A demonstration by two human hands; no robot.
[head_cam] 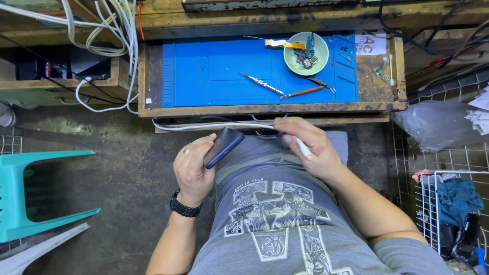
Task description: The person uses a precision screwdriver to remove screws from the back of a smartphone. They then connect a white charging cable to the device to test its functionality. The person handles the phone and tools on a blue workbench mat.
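One dark phone [223,146] sits tilted in my left hand [193,170], just below the front edge of the bench [265,109] and above my lap; the fingers are wrapped around its lower end, clamped on it, apparently so that one edge stays exposed. My right hand [310,147] has its fingers closed on a white plug [303,148] at the end of one white cable [214,126], which runs along the bench front, presumably kept taut and within reach of the phone. A black watch [184,206] circles my left wrist. On the bench lies one blue mat [214,71], probably there to protect parts. On it I count one green dish [305,53] holding small parts, one screwdriver [262,83], one brown-handled tool [301,92] and one pair of tweezers [321,82], grouped at the right, near my working hand. One teal stool [30,193] stands at the left; a wire basket [448,209] stands at the right.
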